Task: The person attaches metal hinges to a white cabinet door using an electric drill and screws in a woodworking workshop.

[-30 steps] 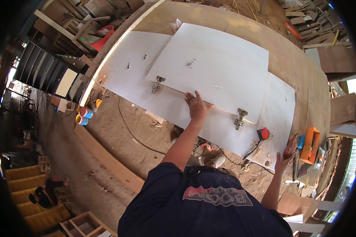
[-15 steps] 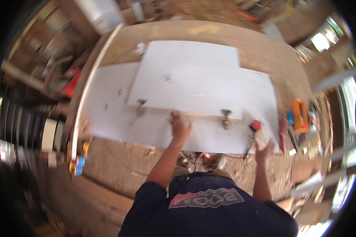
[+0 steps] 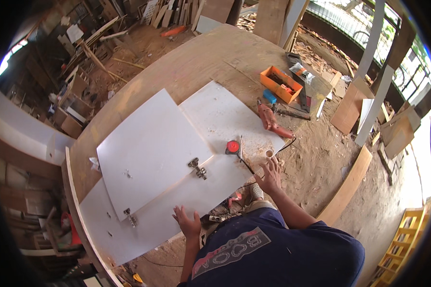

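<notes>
A white board [image 3: 153, 138] lies on a larger white board [image 3: 215, 178] on the worktable. Two metal cabinet hinges, one [image 3: 197, 169] at the right and another [image 3: 130, 217] at the left, sit along the upper board's near edge. My left hand [image 3: 187, 221] is open, fingers spread, at the lower board's front edge. Fingers stretched out, my right hand [image 3: 271, 176] is open beside the round hole [image 3: 269, 153] in the lower board's corner. Left of that hole are a red and black tape measure [image 3: 232, 147] and a thin screwdriver [image 3: 241, 143]. Neither hand holds anything.
A red power drill [image 3: 272, 120] lies on the lower board's right end, its cord trailing toward me. Beyond are an orange box [image 3: 281, 84] of small parts, a blue item [image 3: 269, 97] and a handsaw [image 3: 299, 98]. Sawdust lies around the hole. Wood offcuts lean at the right.
The view has turned rightward. My left hand has moved from beside the upper board's near edge to the lower board's front edge. My right hand remains near the right corner, now with its fingers clearly visible.
</notes>
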Tool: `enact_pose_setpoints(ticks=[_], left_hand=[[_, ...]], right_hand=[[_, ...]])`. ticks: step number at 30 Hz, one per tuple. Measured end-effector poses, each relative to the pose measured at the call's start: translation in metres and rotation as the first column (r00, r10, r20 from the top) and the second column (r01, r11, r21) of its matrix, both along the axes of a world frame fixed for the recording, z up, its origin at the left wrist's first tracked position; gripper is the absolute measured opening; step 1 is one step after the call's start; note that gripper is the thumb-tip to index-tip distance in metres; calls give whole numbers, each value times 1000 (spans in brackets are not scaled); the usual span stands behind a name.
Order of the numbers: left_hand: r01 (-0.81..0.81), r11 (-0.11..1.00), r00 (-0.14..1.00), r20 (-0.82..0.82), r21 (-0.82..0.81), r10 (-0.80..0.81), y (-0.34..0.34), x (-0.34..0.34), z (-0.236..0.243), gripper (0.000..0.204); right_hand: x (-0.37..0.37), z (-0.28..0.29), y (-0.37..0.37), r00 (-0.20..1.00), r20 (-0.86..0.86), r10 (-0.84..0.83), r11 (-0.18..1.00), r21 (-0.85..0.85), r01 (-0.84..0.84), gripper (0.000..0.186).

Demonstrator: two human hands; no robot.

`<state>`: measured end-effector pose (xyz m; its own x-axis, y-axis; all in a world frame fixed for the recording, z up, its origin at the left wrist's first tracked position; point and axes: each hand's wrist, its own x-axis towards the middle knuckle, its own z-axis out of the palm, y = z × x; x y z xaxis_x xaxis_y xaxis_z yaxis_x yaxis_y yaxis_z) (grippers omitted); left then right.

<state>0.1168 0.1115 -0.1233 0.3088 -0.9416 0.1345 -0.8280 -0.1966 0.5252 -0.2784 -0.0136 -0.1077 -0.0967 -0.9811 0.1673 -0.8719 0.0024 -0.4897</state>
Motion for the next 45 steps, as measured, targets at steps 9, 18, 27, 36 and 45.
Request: enact_pose_setpoints(ticks=[9, 18, 27, 36, 45], left_hand=[[210, 975, 977, -7, -72, -211, -92, -111, 28, 43], [272, 958, 961, -80, 84, -266, -138, -211, 37, 48], [234, 931, 972, -75, 282, -222, -140, -217, 46, 56], [223, 916, 975, -65, 334, -213, -143, -219, 44, 62], [264, 882, 965, -99, 391, -244, -143, -208, 52, 67]], right_hand=[[-42, 5, -61, 947, 153, 281, 959, -81, -271, 30], [-76, 12, -119, 741, 302, 599, 768, 45, -639, 28], [-83, -1, -126, 694, 322, 644, 733, 0, -680, 25], [-83, -3, -121, 705, 296, 645, 736, 9, -677, 26], [-66, 14, -119, 755, 218, 618, 761, 78, -644, 29]])
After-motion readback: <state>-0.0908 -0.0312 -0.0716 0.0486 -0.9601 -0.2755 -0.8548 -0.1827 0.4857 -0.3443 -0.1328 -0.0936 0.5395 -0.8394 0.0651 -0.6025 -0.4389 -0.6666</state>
